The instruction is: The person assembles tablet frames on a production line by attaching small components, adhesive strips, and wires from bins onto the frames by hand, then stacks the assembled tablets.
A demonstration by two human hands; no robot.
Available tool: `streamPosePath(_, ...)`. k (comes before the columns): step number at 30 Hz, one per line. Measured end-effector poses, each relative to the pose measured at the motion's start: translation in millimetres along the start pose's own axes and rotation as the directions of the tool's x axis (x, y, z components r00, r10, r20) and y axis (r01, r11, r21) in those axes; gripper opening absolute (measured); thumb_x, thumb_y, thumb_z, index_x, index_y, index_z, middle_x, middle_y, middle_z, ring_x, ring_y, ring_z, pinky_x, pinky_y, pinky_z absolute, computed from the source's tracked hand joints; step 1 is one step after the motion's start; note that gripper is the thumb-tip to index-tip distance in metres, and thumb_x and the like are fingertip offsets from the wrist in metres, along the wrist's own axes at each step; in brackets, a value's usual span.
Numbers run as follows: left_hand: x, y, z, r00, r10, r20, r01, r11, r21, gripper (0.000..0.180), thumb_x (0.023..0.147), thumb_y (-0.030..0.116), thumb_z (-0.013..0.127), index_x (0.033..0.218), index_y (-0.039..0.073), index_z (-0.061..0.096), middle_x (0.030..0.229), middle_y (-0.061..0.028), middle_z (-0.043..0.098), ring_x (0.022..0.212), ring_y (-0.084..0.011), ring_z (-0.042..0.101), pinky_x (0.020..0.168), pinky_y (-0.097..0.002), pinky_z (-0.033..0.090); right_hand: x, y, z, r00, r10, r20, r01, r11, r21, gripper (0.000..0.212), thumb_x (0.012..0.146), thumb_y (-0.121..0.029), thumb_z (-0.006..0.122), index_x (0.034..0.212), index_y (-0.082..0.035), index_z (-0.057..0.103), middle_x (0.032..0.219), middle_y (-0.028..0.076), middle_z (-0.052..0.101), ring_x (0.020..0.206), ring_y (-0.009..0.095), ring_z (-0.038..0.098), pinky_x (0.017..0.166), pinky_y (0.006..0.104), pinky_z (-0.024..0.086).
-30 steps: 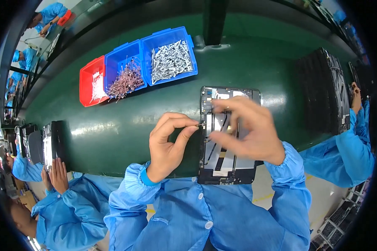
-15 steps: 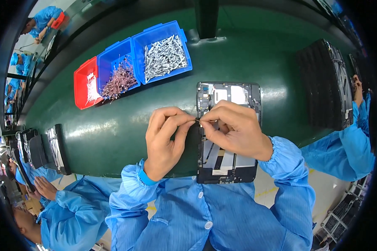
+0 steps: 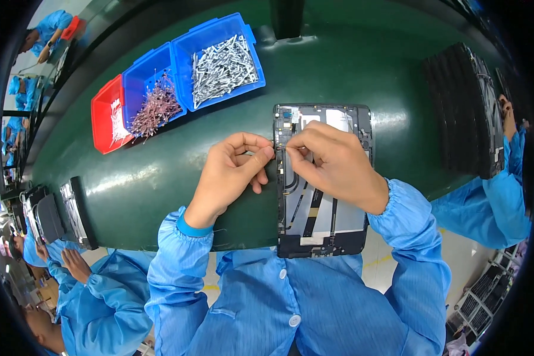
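Note:
An opened tablet [image 3: 323, 231], its circuit boards, flat cables and pale panel exposed, lies upright in front of me across the green bench's near edge. My right hand [image 3: 335, 157] is over its upper half, thumb and index pinched near the left rim. Something thin and tiny shows at those fingertips, too small to name. My left hand [image 3: 234, 169] is just left of the tablet, with thumb and index pressed together at its left edge. What those fingers hold, if anything, is hidden. A small gap separates the two pinches.
Far left stand a blue bin [image 3: 252, 56] of silvery strips, another blue bin [image 3: 145, 68] of thin reddish-brown wires and a red bin [image 3: 104, 127] of white pieces. A stack of dark panels [image 3: 457, 113] stands right. Co-workers in blue sit either side; a tablet part [image 3: 77, 210] stands left.
Both hands have moved slightly farther up along the tablet's left edge. My left hand has turned, its lower fingers curling in. The bins appear shifted up and left in view.

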State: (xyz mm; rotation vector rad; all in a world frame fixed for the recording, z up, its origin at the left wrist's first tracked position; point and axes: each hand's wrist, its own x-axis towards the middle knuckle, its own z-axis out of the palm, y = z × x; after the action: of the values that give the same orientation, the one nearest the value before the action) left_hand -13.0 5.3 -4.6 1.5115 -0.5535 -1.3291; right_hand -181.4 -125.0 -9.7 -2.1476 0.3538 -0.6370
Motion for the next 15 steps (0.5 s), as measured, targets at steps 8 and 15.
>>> streamPosePath(8,2.6,1.6,2.5,1.0,0.007,-0.012,-0.006,0.998,0.068,0.018,0.095,0.011,0.068,0.104,-0.003,0.062,0.091,-0.0075,0.065,0.06,-0.0079,0.062,0.048,-0.021,0.049,-0.7,-1.8,-0.9,0.999,0.008,0.036,-0.005,0.998,-0.068,0.01,0.083,-0.004,0.07,0.091,-0.002,0.064,0.08,0.009,0.059,0.064,0.022,0.064,0.055,0.0331,0.051)
streamPosePath(15,3.3,4.0,5.1,1.0,-0.009,-0.024,0.011,0.996,0.085,0.016,0.096,0.011,0.066,0.102,-0.004,0.062,0.075,-0.005,0.064,0.058,-0.0075,0.061,0.047,-0.0212,0.048,-0.5,0.6,-1.5,0.999,-0.042,0.025,0.044,0.992,-0.114,0.011,0.083,-0.01,0.069,0.087,-0.004,0.06,0.08,0.009,0.056,0.062,0.028,0.063,0.053,0.0379,0.052)
